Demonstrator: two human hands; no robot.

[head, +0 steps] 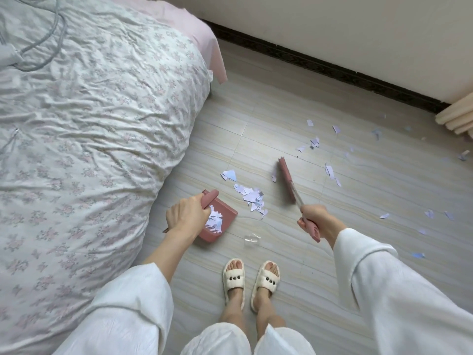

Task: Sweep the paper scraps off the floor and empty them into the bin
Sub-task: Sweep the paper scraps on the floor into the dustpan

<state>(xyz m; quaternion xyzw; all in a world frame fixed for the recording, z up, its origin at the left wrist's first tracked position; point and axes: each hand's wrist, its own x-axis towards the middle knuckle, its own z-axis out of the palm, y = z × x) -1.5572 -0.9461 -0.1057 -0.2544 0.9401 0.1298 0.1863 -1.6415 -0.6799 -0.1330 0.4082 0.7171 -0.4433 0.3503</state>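
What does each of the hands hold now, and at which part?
The left hand holds the pink dustpan by its handle. The right hand holds the pink brush by the lower end of its handle, with the brush head away from the person.

Scrap pile (252, 197) lies between dustpan (225, 221) at left and brush (286, 179) at right.

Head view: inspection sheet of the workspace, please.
Surface: tiled floor, scraps scattered right.
Job's things: dustpan partly filled; brush; scrap pile between them; bin not seen.
Clutter: clear plastic piece by the dustpan.
Grips: left hand holds the dustpan handle; right hand holds the brush handle.
Cables: grey cord on the bed.
Surroundings: bed left, wall behind, curtain right.
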